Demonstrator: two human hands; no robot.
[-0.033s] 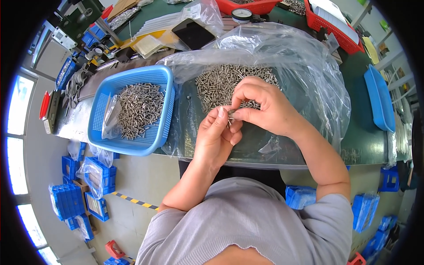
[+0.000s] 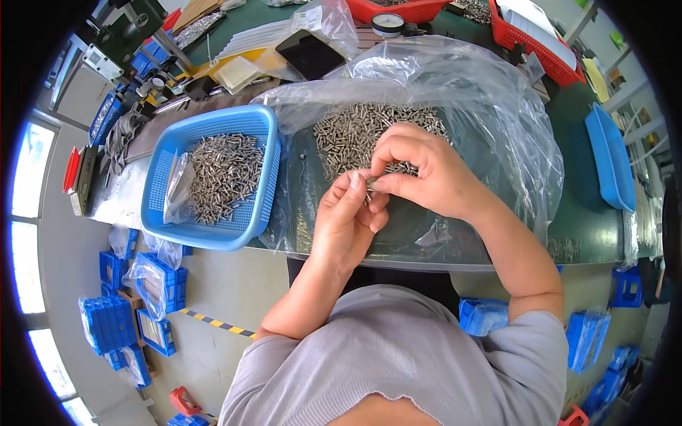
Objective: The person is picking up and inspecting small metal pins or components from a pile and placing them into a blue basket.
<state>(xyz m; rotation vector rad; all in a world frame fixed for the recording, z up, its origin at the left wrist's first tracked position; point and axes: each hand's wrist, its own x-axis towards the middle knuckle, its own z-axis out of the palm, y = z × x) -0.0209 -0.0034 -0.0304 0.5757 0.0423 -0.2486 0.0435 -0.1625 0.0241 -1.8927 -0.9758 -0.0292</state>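
My left hand and my right hand meet above the near edge of a heap of small metal pins. Both are closed in a pinch on a small metal pin, mostly hidden by the fingertips. More bits of metal show below it, among the curled fingers of my left hand. The heap lies on a clear plastic bag spread over the green tabletop. To the left stands a light blue plastic basket, holding a pile of similar metal pins and a piece of clear plastic.
A black phone and a round dial gauge lie beyond the bag. Red trays stand at the back. A blue tray sits at the right edge. Metal equipment occupies the far left. Blue crates stand on the floor.
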